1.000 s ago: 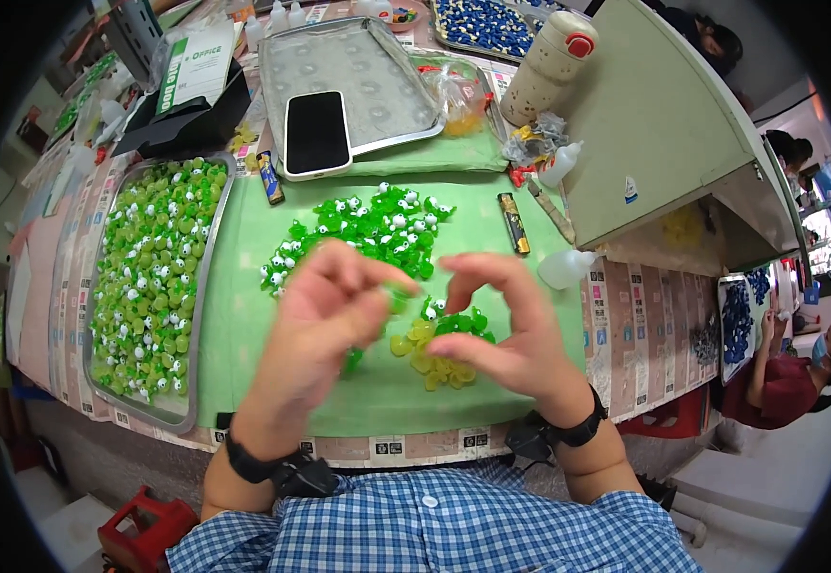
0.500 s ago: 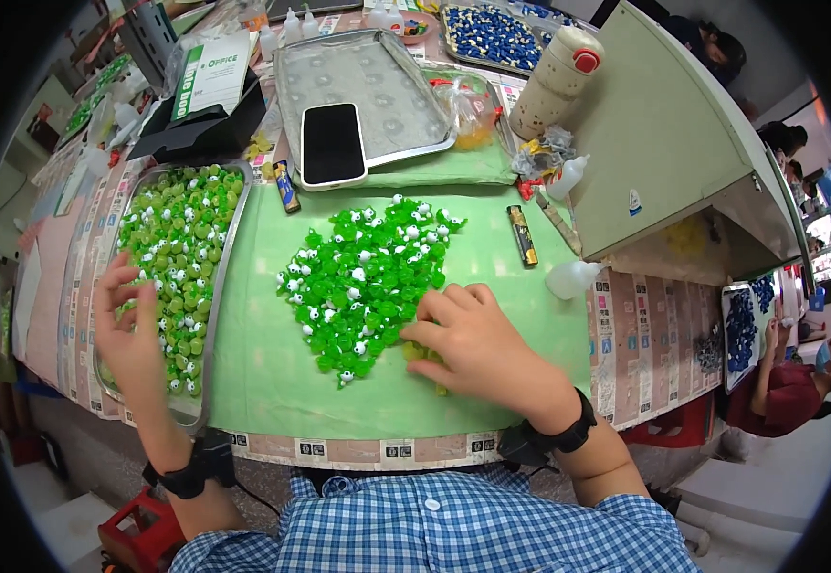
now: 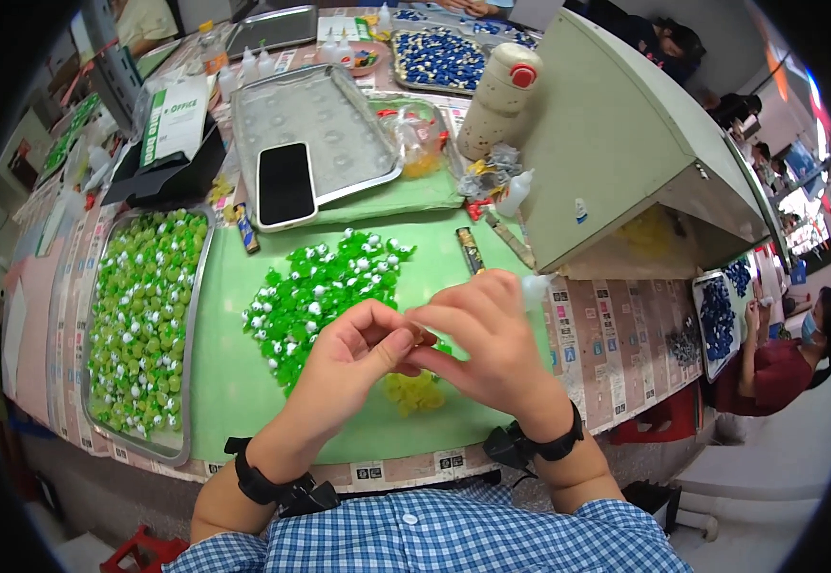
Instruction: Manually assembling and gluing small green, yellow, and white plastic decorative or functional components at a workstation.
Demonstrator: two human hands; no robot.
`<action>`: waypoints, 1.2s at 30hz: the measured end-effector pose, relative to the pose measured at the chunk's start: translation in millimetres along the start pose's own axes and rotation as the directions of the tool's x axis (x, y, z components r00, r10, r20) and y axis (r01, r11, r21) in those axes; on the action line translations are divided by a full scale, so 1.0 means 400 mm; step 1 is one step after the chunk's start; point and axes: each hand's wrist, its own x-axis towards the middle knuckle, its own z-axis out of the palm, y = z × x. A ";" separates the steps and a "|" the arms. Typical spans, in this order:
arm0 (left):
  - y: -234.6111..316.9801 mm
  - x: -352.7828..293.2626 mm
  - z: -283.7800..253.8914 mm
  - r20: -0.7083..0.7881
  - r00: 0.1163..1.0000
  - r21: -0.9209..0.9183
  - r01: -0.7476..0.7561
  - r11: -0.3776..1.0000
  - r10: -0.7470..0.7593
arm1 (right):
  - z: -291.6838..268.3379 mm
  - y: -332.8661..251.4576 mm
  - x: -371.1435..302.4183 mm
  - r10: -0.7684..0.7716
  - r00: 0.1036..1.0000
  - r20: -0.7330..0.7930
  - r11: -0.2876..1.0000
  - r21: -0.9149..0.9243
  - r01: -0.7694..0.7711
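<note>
Both hands are bent inward, the left grip (image 3: 358, 355) and the right grip (image 3: 487, 334) meeting at their fingertips. The step in hand looks like fine two-handed fingertip work on one small piece. The left thumb and forefinger are drawn together, and the right fingers come down against them. Whatever lies between is hidden by the fingers, so I cannot tell whether either grip is grasping a piece, or of which colour. The next move, as I judge it, calls for a light, exact touch, with both grips kept close, since a piece this small would slip easily.

The green pieces (image 3: 325, 286) lie heaped just beyond the left grip and to its left, with a few more showing under the right grip. They look bright, glossy and somewhat see-through, many bearing a white ball with a dark dot, like an eye. The yellow pieces (image 3: 413, 393) sit in a small pile just on the near side of where the grips meet; they are clear and rounded, with no white balls visible.

Well left of both grips, a metal tray (image 3: 196, 334) is full of mixed pieces (image 3: 143, 315), green and paler yellow-green among white balls. A white bottle (image 3: 536, 289) stands just beyond the right grip, partly hidden by it.
</note>
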 end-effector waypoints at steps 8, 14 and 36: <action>0.016 0.009 -0.017 -0.098 0.994 -0.029 -0.053 0.998 0.050 | -0.043 0.187 -0.175 0.736 0.660 -0.152 0.674 0.260 -0.691; 0.012 -0.005 -0.048 -0.134 0.987 0.006 -0.089 0.996 0.089 | 0.000 0.191 -0.181 0.760 0.649 0.014 0.532 0.560 -0.635; -0.008 -0.006 -0.041 -0.192 0.979 0.032 -0.070 0.997 0.075 | 0.022 -0.009 -0.032 0.125 0.960 -0.249 0.909 0.416 -0.011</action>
